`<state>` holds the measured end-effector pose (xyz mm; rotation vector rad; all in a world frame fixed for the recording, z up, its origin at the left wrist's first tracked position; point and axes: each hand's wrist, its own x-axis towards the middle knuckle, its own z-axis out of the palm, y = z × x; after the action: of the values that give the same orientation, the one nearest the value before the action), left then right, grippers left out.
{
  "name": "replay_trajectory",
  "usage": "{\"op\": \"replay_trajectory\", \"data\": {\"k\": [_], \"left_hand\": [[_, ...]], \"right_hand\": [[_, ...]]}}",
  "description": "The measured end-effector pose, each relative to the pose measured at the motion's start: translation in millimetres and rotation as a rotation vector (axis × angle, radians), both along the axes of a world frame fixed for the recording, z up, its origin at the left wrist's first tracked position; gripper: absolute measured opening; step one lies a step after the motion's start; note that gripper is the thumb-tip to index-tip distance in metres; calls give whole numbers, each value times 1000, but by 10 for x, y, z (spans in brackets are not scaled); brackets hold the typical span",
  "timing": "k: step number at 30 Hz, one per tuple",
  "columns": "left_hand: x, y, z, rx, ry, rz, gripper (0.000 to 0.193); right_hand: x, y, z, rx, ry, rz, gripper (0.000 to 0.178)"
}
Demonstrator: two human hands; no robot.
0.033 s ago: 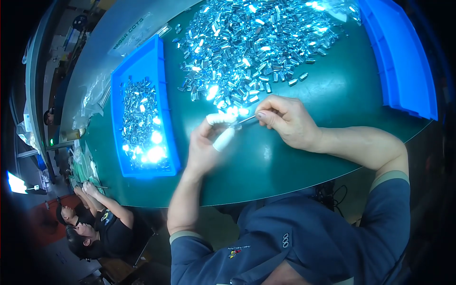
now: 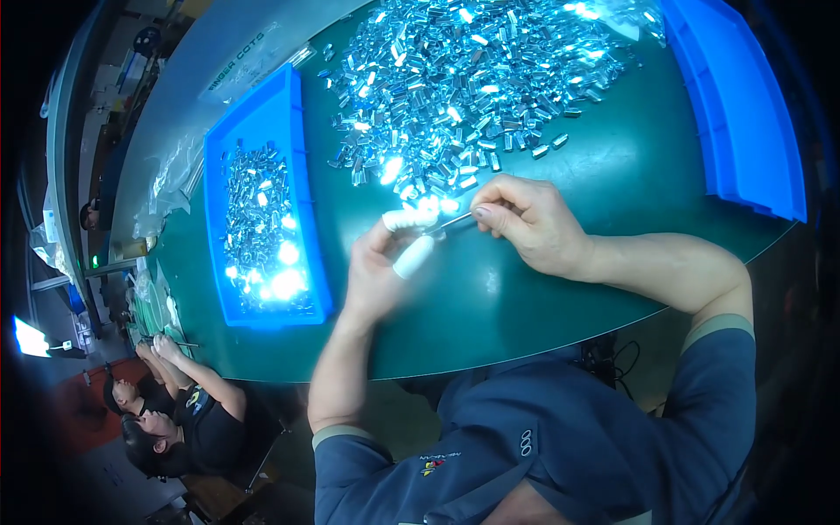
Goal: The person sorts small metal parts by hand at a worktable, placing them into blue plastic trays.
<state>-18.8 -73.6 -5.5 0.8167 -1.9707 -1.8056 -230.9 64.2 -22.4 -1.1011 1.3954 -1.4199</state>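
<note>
From where I stand, the left hand (image 2: 371, 273) seems to pinch a small shiny piece (image 2: 439, 234); at three o'clock from that, the right hand (image 2: 544, 229) grips a thin rod (image 2: 458, 220) slanting toward eight. Beyond, near twelve, glitters a heap (image 2: 472, 96).

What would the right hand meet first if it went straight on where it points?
Probably the left hand: its white-covered fingertips lie just ahead of the thin tool, though depth is unclear.
</note>
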Motion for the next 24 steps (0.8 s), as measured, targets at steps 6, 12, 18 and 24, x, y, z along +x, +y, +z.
{"op": "replay_trajectory", "data": {"k": [6, 12, 18, 24], "left_hand": [[52, -39, -99, -89, -104, -53, 21], [22, 32, -145, -355, -86, -143, 18], [-67, 62, -77, -492, -38, -33, 17], [130, -71, 161, -635, -105, 43, 18]], "right_hand": [[-15, -2, 10, 7, 92, 11, 21], [12, -13, -42, -132, 439, 41, 33], [46, -41, -27, -91, 512, 60, 36], [-7, -16, 20, -62, 260, 104, 36]]}}
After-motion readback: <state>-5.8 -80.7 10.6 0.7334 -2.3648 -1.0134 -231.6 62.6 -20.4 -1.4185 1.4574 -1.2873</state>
